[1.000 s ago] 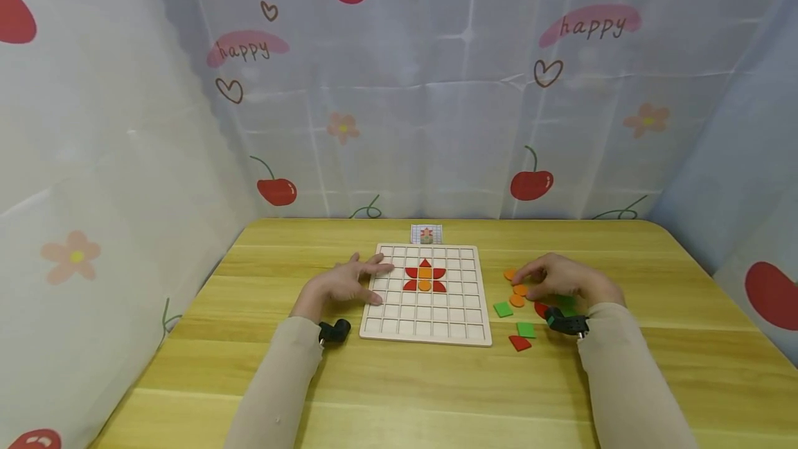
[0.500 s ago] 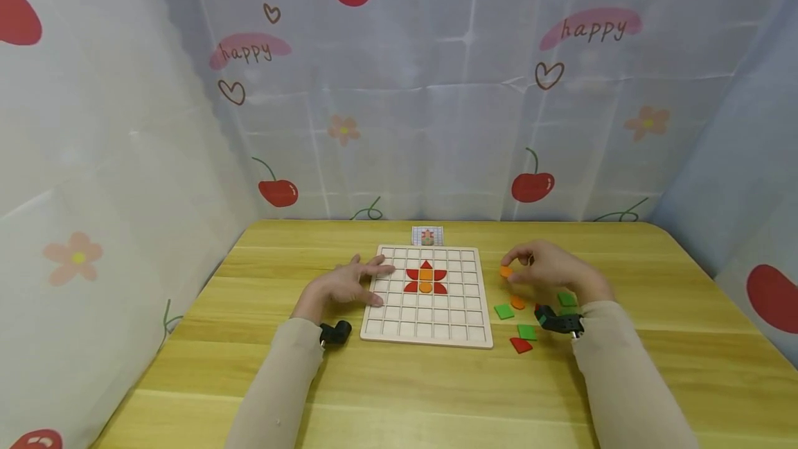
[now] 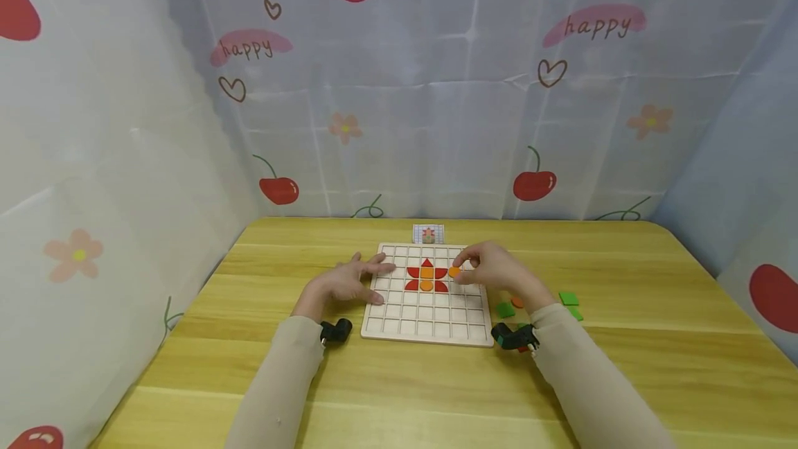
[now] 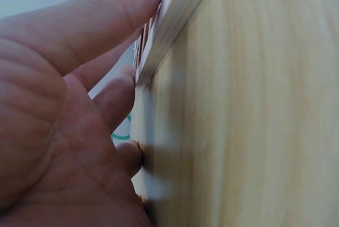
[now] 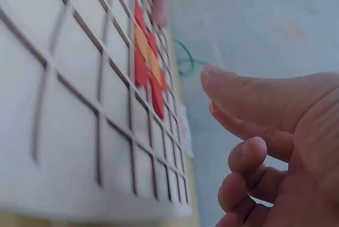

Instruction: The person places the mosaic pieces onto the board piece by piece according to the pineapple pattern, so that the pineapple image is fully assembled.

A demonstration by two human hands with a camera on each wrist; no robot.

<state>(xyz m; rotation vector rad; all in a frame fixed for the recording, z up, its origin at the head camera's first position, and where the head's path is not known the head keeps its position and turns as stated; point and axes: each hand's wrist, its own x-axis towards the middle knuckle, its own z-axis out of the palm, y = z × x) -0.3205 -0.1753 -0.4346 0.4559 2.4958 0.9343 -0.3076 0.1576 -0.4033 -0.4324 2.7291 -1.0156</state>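
Note:
A pale wooden grid board (image 3: 386, 328) lies on the table. Set into its upper middle are a red triangle (image 3: 427, 262), several red petal-shaped pieces (image 3: 412, 285), an orange square (image 3: 427, 273) and an orange disc (image 3: 426, 286). My left hand (image 3: 339, 284) rests at the board's left edge, fingers spread and thumb on its surface. Between thumb and index finger, my right hand (image 3: 495, 273) pinches another orange disc (image 3: 454, 272) over the right part of the grid, beside the red petals. In the right wrist view, only a sliver of that disc shows behind the thumb.
A small printed card (image 3: 428, 234) with a similar flower pattern lies behind the board. Right of it are loose green squares (image 3: 569, 298) and an orange disc (image 3: 517, 302). The right wrist camera (image 3: 514, 337) partly hides a red piece (image 3: 522, 349). Patterned curtains surround the table.
My right hand has picked up an orange disc from the loose pieces and carried it left over the board. My left hand has stayed in place.

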